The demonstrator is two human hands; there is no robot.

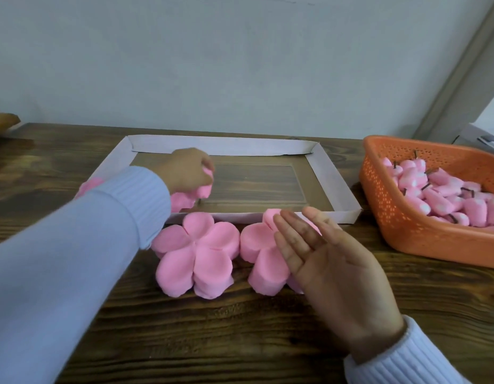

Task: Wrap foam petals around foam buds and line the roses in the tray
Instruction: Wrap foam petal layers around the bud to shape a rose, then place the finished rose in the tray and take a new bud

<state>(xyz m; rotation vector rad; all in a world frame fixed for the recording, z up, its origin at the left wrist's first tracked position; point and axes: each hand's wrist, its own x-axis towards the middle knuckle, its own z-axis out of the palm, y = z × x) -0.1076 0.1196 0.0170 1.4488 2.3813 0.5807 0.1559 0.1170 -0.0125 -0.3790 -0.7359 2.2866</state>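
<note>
Now, foam rose (184, 202): pink, in the near-left corner of the tray (220, 145), under the left hand (184, 173), whose fingers curl over and grip it. Can't tell whether it already sits on the tray floor or is just above it. The hand hides its shape, so the tightness of the wrap isn't readable.

Step in hand, by my read: placing the first rose. To do it well, seat it snug in that corner against both rim walls, so the row starts straight and leaves room for the rest. Ease the grip off slowly; foam is springy and the petals may unroll if released fast. Don't squash it.

Right hand (323, 253): flat, palm up, fingers straight, holding nothing, hovering over the right petal stack (256, 245). Left petal stack (197, 250) lies just beside it; both are flower-shaped pink foam sheets on the table (240, 328), right in front of the tray's near rim.

Containers: the tray is shallow cardboard with a pale folded rim and a clear window in its floor; no other rose shows inside. Orange basket (392, 217), perforated, at right and apart from the tray, is heaped with pink foam buds (439, 195) with short dark stems. More pink foam (88, 185) peeks out left of the tray, mostly behind the sleeve; unclear what it is.
</note>
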